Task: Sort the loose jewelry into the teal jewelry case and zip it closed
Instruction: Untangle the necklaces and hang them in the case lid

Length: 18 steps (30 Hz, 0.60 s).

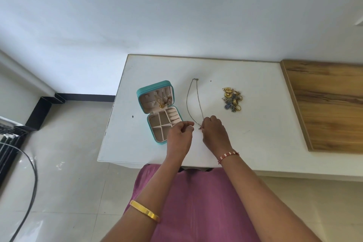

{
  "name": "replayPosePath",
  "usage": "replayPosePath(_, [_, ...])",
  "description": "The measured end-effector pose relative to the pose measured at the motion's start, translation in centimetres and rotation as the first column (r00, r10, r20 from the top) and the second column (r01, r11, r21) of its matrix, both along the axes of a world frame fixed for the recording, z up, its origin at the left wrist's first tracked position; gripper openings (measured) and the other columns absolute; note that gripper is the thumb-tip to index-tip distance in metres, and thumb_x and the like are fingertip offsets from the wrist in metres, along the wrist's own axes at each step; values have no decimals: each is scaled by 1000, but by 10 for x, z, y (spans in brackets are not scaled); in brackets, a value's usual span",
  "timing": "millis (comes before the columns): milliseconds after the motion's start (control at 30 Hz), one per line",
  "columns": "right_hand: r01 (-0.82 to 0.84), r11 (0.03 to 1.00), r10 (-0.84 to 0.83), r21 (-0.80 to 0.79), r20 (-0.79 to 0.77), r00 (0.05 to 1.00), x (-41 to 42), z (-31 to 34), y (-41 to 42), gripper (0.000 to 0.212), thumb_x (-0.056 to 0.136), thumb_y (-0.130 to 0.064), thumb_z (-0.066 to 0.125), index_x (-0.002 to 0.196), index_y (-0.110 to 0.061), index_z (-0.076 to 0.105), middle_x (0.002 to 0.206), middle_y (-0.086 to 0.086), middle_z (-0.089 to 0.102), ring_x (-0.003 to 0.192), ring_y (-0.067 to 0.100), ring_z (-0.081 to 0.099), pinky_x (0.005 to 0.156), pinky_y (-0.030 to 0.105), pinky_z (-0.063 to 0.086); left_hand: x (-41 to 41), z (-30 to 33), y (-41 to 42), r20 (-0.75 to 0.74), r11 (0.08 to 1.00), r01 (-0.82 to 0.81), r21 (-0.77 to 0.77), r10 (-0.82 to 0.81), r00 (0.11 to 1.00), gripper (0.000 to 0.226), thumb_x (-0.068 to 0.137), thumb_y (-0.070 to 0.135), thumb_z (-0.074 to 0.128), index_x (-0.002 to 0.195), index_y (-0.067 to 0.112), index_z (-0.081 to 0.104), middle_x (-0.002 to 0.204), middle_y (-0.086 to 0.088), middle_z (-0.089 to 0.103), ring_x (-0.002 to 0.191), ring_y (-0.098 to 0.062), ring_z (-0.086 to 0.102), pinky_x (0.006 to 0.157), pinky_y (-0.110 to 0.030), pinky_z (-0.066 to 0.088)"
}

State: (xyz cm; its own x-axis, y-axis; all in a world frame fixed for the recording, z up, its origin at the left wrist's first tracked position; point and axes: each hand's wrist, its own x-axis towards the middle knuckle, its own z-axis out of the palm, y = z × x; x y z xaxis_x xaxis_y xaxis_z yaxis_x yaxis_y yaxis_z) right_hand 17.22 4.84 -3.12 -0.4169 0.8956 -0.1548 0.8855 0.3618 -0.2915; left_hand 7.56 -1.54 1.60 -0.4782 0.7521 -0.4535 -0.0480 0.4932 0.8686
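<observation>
Now handling the thin chain necklace point(194, 100), stretched in a long loop across the white table point(255, 124), far end away from the body, near end at the fingertips. Pinched at that near end by the right hand point(214, 131); left hand point(179, 135) curled just beside, seemingly pinching the other strand, though too small to be sure. Just left of the grip, the open teal case point(157, 104), lid up with gold pieces already hung, tray compartments bare. Well right of the grip, a heap of loose jewelry point(232, 99) waiting. Next, probably: gather the chain without tangling, then carry it leftward into the case.
</observation>
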Motion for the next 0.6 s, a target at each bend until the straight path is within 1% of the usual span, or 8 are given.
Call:
replayPosePath(133, [33,999,-37,-22,-184,982,3,-2,-2,18,87,5,47,98,-3,58,98,15,60,91,30,55,73,29,40,1,0,0,19,1000,-1,-10,1,1000,18,89,8,49,91,17,64,83,-7,64,77,-18,54,75,-32,46])
replayPosePath(300, [64,996,-80,-68,-269,960,2,0,0,19,87,2,49,104,-1,57,100,17,64,95,30,58,76,31,44,3,-3,0,53,999,-5,-35,7,999,17,89,8,49,90,18,64,82,-8,62,76,-19,52,72,-31,43])
replayPosePath(367, [94,991,-120,-96,-317,941,3,1,0,21,86,2,49,105,1,57,100,19,65,95,31,59,74,27,42,6,-5,1,70,999,-3,-47,6,998,17,88,9,50,91,18,64,82,-7,62,76,-18,52,72,-31,43])
replayPosePath(433, [138,981,-178,-133,-363,915,4,2,0,21,85,2,49,103,1,59,94,18,67,87,28,61,68,21,39,8,-7,2,82,998,-8,-64,13,997,17,87,9,50,93,17,65,81,-5,62,76,-18,53,74,-33,46])
replayPosePath(500, [175,965,-243,-197,-414,877,6,4,-2,20,84,3,50,100,0,61,83,14,66,73,20,56,60,17,36,10,-10,3,84,997,-13,-81,20,996,20,87,10,51,100,12,65,82,-6,62,77,-18,55,78,-36,49])
replayPosePath(567, [198,945,-304,-261,-471,828,5,7,-2,16,82,3,54,96,-3,61,69,5,59,63,13,51,58,13,36,11,-11,6,95,994,-11,-108,21,995,23,89,9,48,107,10,63,82,-5,62,79,-18,56,82,-36,49])
replayPosePath(600, [203,935,-330,-291,-501,800,4,10,-1,14,82,2,56,94,-4,61,65,0,55,61,11,50,56,9,37,11,-13,7,111,993,-16,-114,29,993,24,90,9,47,110,10,61,82,-3,62,80,-18,57,85,-36,49])
